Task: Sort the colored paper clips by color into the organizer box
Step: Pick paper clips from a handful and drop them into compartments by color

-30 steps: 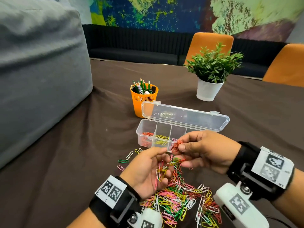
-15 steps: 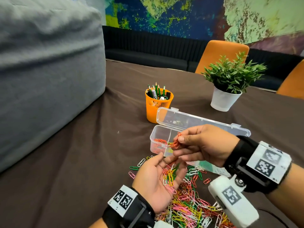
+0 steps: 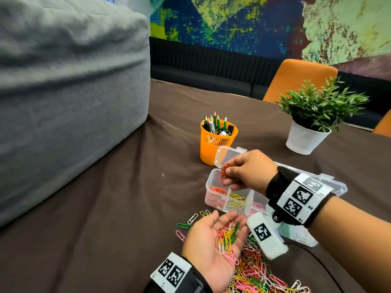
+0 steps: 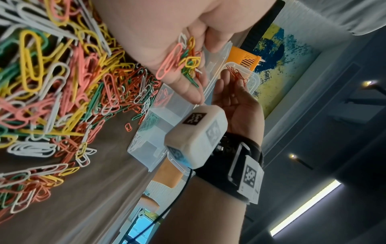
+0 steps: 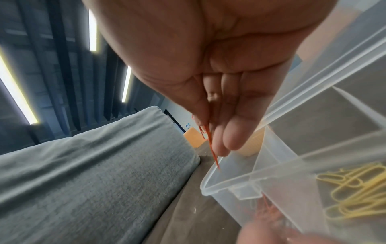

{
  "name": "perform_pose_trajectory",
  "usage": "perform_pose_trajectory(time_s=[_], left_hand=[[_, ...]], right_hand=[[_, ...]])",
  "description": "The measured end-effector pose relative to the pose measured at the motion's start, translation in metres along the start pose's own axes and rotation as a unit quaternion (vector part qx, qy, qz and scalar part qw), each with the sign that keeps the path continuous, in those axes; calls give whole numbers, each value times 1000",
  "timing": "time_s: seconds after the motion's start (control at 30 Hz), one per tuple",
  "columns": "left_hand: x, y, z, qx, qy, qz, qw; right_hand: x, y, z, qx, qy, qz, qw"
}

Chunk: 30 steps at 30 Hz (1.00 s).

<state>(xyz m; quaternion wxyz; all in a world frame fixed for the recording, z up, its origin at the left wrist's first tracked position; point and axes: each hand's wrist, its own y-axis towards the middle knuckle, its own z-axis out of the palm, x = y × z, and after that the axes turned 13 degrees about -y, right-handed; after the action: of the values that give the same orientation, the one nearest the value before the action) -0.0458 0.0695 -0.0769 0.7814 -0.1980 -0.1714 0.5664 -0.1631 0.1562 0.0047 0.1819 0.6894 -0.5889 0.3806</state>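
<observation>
Head view: I see the right hand [image 3: 249, 172] poised above the clear box [image 3: 211, 187] on the brown table [image 3: 105, 218], thumb and fingertips pinching a small cluster of orange clips [image 3: 223, 170] over the box's left end compartment. That compartment already holds a bed of orange clips; the one just right of it holds yellow clips [image 3: 237, 199], and pink ones show in the next, partly hidden by the wrist. The box lid [image 3: 228, 154] stands open behind the hand.

In front of the box, the left hand [image 3: 211, 240] lies palm up, fingers spread and relaxed, cradling a mixed handful [image 3: 227, 235] of yellow, green, pink and white clips. The unsorted pile [image 3: 260, 273] spreads over the table in front of the box, under and beside that hand, with a few strays [image 3: 186, 224] to the left.

From the right wrist I make out the thumb and fingers [image 5: 231, 135] pressed together on an orange clip [image 5: 212, 148] that hangs over the box's corner.

Behind the box stand an orange cup [image 3: 215, 142] of pencils and a potted plant [image 3: 313, 115]; a grey cushion [image 3: 63, 92] lies to the box's left.
</observation>
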Motion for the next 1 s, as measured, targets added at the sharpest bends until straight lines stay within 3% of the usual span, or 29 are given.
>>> perform_pose_trajectory(time_s=[0.37,0.43,0.47,0.53,0.6,0.7,0.77,0.83,1.0], left_hand=[[-2,1,-1,29,-7,1,1000],[-4,2,-1,36,-7,8,999],[-4,2,-1,38,-9,11,999],[-5,3,-2,51,-13,17,998],[-6,4,-3,72,-10,18,997],[-6,6,-6,106,4,13,994],[-6,6,-7,126,9,-2,992],[-5,7,-9,132,11,-11,991],[-3,7,-8,140,11,-18,990]], right_hand=[[-7,3,-1,17,62,31,997],[-9,1,-1,1,24,-2,1000],[-11,-2,-3,-16,-44,-40,998],[-12,-17,-10,-39,-230,-138,963],[-13,-37,-15,-6,-349,-191,917],[-21,-63,-12,41,-447,-211,868],[-30,-70,-10,37,-463,-224,856],[-36,-73,-10,23,-453,-232,860],[-44,-74,-15,22,-350,-212,912]])
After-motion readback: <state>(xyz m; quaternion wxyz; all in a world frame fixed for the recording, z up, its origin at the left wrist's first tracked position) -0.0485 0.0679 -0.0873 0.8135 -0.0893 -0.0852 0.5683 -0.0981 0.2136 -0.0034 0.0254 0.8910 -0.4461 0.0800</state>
